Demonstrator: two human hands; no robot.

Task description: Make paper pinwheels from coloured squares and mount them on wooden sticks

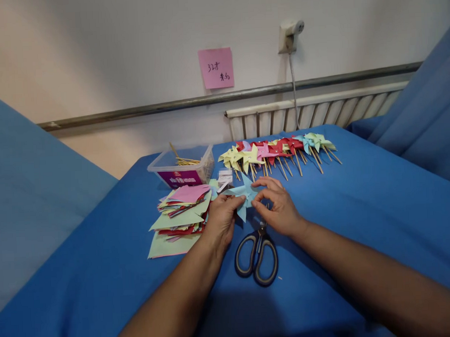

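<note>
A light blue paper pinwheel point(243, 190) is held up over the table between my hands. My left hand point(224, 213) pinches it from the left, with the thumb on its front near the centre. At its right side is my right hand point(274, 203), thumb and forefinger pressed together close to a blade; whether they grip the paper or something tiny I cannot tell. Below the hands lies a pair of scissors point(257, 259) with dark handles, its blades partly hidden behind my right hand. A small white box point(225, 177) sits just behind the pinwheel.
Stacked coloured paper point(180, 217) lies left of my hands. Behind it stands a clear plastic tub point(206, 164) with thin wooden sticks point(187, 161). Several finished pinwheels point(276, 151) on sticks lie along the back of the blue-covered table point(345, 198), near a radiator point(319, 109).
</note>
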